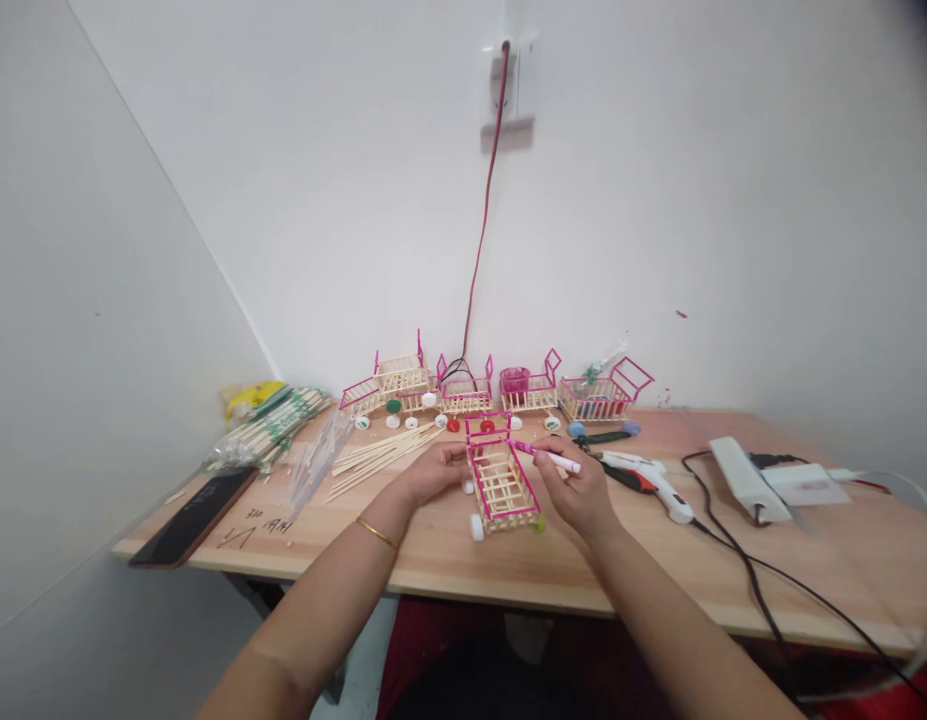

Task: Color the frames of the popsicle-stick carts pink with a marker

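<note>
A small stick cart (500,488) with pink-coloured top edges stands on the table between my hands. It has white wheels on its left side and a yellow-green one at the near right. My left hand (436,472) holds the cart's far left side, its fingertips partly hidden behind the sticks. In my right hand (577,488) is a pink marker pen (557,459), held like a writing pen. The marker's tip is at the far right corner of the cart, by the pink handle frame.
Several similar stick carts (467,400) line the wall. Loose sticks (384,458), bagged sticks (272,428) and a phone (193,520) lie left. At right are a glue gun (658,482), pliers (628,474), a power strip (748,480) and trailing cables (740,550).
</note>
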The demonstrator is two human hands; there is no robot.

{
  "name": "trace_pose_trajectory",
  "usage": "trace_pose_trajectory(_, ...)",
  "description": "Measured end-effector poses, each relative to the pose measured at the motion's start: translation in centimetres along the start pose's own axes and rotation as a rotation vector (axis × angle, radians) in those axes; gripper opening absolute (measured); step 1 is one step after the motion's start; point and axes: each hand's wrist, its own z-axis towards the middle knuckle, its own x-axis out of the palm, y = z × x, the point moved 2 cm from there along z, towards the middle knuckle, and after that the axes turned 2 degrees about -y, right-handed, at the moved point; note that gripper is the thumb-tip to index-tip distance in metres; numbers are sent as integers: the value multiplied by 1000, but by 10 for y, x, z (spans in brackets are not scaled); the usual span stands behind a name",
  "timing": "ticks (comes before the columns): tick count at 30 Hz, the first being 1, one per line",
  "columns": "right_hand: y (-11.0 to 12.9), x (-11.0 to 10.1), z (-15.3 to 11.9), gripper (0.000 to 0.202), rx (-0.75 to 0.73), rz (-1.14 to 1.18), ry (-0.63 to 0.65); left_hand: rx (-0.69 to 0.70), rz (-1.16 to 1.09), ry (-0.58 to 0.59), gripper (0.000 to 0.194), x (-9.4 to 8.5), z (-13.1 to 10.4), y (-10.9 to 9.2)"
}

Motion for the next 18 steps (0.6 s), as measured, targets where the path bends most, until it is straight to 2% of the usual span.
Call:
trace_pose_trajectory(9,1,-1,1,14,13,-1,-38,3,-2,9,56,1,0,-1)
trace_pose_trajectory(15,5,1,3,16,14,-16,37,3,-14,-1,55,1,0,-1)
trace_pose_trajectory(18,4,1,3,15,6,-17,33,3,-11,6,56,1,-1,-2)
